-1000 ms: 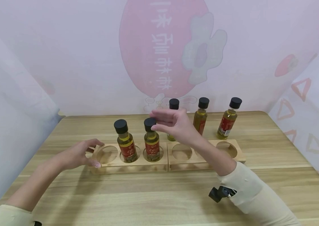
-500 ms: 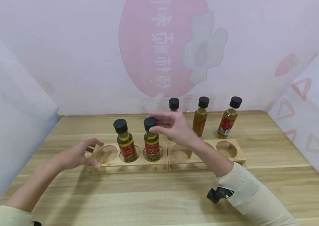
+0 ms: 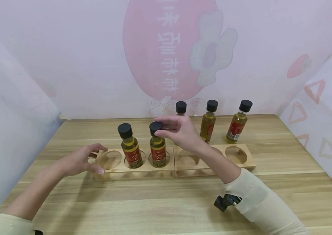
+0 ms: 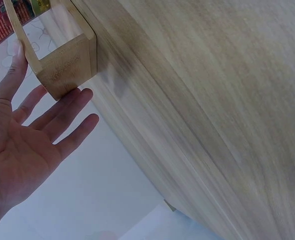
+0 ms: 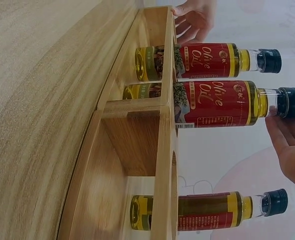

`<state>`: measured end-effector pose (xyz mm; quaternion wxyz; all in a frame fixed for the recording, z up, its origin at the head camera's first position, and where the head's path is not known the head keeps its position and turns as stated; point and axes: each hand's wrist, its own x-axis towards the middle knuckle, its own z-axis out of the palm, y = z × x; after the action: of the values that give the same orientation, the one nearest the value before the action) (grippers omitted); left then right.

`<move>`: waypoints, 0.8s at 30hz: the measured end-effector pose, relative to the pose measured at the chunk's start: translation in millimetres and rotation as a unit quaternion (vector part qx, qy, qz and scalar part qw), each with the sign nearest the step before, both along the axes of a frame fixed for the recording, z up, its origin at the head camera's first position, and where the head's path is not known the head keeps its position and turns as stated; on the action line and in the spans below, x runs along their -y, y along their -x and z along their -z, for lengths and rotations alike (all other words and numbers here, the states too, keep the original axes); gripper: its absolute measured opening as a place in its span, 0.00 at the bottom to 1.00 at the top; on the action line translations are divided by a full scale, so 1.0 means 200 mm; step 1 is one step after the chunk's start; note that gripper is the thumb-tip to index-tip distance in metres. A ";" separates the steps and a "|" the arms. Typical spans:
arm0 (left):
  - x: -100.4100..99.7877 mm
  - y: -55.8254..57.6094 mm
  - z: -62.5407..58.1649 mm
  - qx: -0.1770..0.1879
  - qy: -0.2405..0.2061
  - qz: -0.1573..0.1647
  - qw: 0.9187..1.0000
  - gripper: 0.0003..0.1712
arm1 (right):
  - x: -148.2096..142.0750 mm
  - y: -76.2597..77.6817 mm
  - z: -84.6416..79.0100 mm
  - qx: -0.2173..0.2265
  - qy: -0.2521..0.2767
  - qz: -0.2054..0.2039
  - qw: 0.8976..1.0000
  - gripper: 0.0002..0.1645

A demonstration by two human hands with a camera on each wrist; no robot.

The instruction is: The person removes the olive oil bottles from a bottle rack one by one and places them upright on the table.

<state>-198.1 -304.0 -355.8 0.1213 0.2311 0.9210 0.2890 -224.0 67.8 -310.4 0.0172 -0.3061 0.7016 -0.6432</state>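
My right hand (image 3: pixel 182 132) pinches the black cap of an olive oil bottle (image 3: pixel 158 151) between thumb and fingers. That bottle, red-labelled, stands upright in the rightmost hole of the left wooden rack (image 3: pixel 122 169). A matching olive oil bottle (image 3: pixel 133 155) fills the middle hole, while the left hole has no bottle. At the rack's left end my left hand (image 3: pixel 79 160) grips it, thumb at the front corner and fingers at the back. In the left wrist view the thumb lies along the top edge of the rack (image 4: pixel 70 65), with the other fingers by its end.
A second wooden rack (image 3: pixel 250 160) adjoins on the right, partly hidden by my right forearm. Behind it stand three more oil bottles: one (image 3: pixel 181 107) mostly behind my right hand, one (image 3: pixel 208 127) in the middle, and one (image 3: pixel 235 127) farther right. A printed cloth (image 3: pixel 95 65) hangs behind the table.
My right hand has come slightly down and left, its thumb and fingers drawing in on the cap. The left hand and the bottles have stayed in place.
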 end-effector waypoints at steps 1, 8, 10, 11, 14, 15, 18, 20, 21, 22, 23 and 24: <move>0.00 0.00 0.00 0.000 0.000 0.000 1.000 0.45 | 0.00 0.00 0.00 -0.001 0.001 0.001 1.000 0.22; 0.00 0.00 -0.01 0.002 -0.001 -0.001 1.000 0.45 | 0.01 0.00 0.00 -0.006 0.003 0.006 1.000 0.21; 0.00 0.00 -0.01 0.003 -0.001 -0.002 1.000 0.45 | 0.01 0.00 0.00 -0.007 0.001 0.010 1.000 0.21; 0.00 0.00 -0.01 0.004 -0.001 -0.003 1.000 0.44 | 0.01 0.00 0.00 -0.007 -0.001 0.012 1.000 0.21; -0.01 -0.01 -0.01 0.006 -0.001 -0.005 1.000 0.44 | 0.01 0.00 -0.01 -0.005 -0.005 0.017 1.000 0.20; -0.01 -0.01 -0.01 0.007 -0.001 -0.006 1.000 0.44 | 0.01 0.00 -0.01 -0.004 -0.006 0.017 1.000 0.20; 0.00 0.00 0.00 0.008 -0.002 -0.006 1.000 0.44 | 0.00 0.00 -0.01 0.000 -0.007 0.017 1.000 0.21; 0.00 0.00 0.00 0.009 -0.003 -0.007 1.000 0.44 | 0.00 0.00 0.00 0.001 -0.008 0.017 1.000 0.21; 0.00 0.00 0.00 0.009 -0.003 -0.007 1.000 0.44 | 0.00 0.00 0.00 0.001 -0.008 0.017 1.000 0.21; 0.00 0.00 0.00 0.009 -0.004 -0.006 1.000 0.44 | 0.00 0.00 0.00 0.001 -0.008 0.017 1.000 0.20; 0.00 0.00 0.00 0.009 -0.005 -0.007 1.000 0.44 | 0.00 0.00 0.00 0.001 -0.008 0.017 1.000 0.20; 0.00 0.00 0.00 0.009 -0.005 -0.007 1.000 0.44 | 0.00 0.00 0.00 0.000 -0.007 0.017 1.000 0.20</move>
<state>-197.5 -304.6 -356.7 0.1263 0.2225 0.9200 0.2967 -224.1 67.4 -310.2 0.0084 -0.2936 0.7116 -0.6382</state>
